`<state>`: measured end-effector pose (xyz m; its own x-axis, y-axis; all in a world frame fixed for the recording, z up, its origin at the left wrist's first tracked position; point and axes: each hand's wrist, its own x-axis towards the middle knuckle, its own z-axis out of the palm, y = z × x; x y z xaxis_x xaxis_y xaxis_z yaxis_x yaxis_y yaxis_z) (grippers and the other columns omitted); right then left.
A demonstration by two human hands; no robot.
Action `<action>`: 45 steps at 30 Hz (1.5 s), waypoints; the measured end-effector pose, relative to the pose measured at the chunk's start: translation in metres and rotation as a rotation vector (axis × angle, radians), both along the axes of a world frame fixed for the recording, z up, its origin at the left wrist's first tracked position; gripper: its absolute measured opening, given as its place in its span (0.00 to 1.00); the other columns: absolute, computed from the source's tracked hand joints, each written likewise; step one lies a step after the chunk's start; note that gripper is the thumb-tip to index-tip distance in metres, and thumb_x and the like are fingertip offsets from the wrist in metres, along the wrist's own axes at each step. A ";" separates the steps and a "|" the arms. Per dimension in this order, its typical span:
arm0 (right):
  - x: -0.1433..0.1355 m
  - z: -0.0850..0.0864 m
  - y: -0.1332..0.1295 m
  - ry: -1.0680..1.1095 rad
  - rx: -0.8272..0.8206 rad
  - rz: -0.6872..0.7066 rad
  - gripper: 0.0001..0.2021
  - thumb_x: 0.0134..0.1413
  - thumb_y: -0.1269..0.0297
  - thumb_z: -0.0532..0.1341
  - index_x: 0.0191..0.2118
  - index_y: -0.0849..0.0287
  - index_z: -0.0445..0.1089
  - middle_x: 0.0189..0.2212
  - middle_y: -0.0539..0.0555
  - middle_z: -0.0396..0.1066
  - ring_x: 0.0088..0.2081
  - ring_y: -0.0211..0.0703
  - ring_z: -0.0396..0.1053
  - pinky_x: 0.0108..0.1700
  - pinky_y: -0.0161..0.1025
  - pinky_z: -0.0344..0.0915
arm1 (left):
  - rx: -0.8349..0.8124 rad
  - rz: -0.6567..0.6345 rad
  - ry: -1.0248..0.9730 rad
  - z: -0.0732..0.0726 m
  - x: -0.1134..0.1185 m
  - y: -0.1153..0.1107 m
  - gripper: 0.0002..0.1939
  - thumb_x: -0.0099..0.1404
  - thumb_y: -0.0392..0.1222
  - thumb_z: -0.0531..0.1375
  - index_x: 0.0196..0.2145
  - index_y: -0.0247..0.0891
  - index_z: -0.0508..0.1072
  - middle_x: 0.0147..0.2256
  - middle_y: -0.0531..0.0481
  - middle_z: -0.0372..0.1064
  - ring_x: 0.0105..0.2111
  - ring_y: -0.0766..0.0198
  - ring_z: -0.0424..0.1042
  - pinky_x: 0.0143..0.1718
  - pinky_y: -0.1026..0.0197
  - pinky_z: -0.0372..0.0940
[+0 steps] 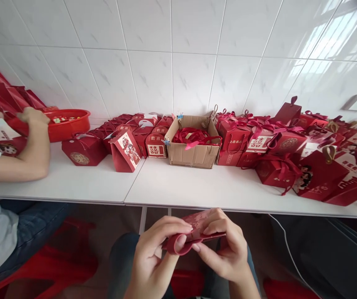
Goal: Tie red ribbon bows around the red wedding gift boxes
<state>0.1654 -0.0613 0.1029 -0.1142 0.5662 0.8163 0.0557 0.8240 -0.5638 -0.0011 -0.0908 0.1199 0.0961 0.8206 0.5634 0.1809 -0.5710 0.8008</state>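
Both of my hands hold a small dark red item [197, 226] in front of the table's edge, above my lap. My left hand [158, 253] has its fingers on the item's left end, with the thumb against a curled red strip or flap [181, 248]. At the right end, my right hand [225, 245] pinches the item between thumb and fingers. Pale printed figures show on its upper face. Its underside is hidden by my hands.
An open cardboard box [191, 154] of red ribbon stands on the white table [172, 182]. Red gift boxes [85, 149] and more boxes [320, 176] flank it. At left, a person's arm [37, 145] rests near a red basin [72, 126]. A tiled wall rises behind.
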 end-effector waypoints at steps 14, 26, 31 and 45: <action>-0.001 -0.003 -0.002 0.010 -0.065 -0.001 0.11 0.49 0.71 0.67 0.36 0.55 0.65 0.27 0.51 0.71 0.28 0.41 0.68 0.31 0.42 0.65 | -0.029 0.006 -0.099 -0.002 0.003 0.000 0.09 0.64 0.33 0.59 0.39 0.43 0.76 0.33 0.48 0.75 0.33 0.61 0.76 0.31 0.66 0.72; -0.001 -0.006 -0.002 0.060 -0.127 0.069 0.10 0.49 0.70 0.67 0.36 0.56 0.66 0.26 0.51 0.70 0.28 0.42 0.68 0.31 0.42 0.67 | 0.038 -0.097 -0.064 -0.005 0.000 -0.004 0.14 0.62 0.26 0.59 0.41 0.43 0.75 0.36 0.49 0.75 0.38 0.61 0.75 0.39 0.61 0.71; 0.000 -0.006 0.000 0.091 -0.033 0.063 0.09 0.50 0.71 0.67 0.36 0.56 0.67 0.28 0.52 0.72 0.30 0.44 0.71 0.34 0.44 0.67 | 0.007 -0.209 -0.099 -0.005 -0.003 -0.006 0.15 0.62 0.30 0.59 0.45 0.42 0.72 0.37 0.46 0.72 0.39 0.58 0.74 0.41 0.58 0.71; -0.001 -0.005 -0.001 0.092 0.005 0.175 0.07 0.53 0.72 0.64 0.32 0.57 0.64 0.26 0.51 0.73 0.27 0.40 0.69 0.34 0.44 0.64 | 0.185 -0.199 -0.058 -0.023 -0.007 0.011 0.19 0.54 0.25 0.66 0.42 0.39 0.73 0.38 0.47 0.75 0.43 0.55 0.72 0.45 0.53 0.68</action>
<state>0.1641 -0.0619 0.0978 -0.1348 0.5406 0.8304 -0.1403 0.8192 -0.5561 -0.0076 -0.0797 0.0967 0.2089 0.6716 0.7109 0.0073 -0.7280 0.6856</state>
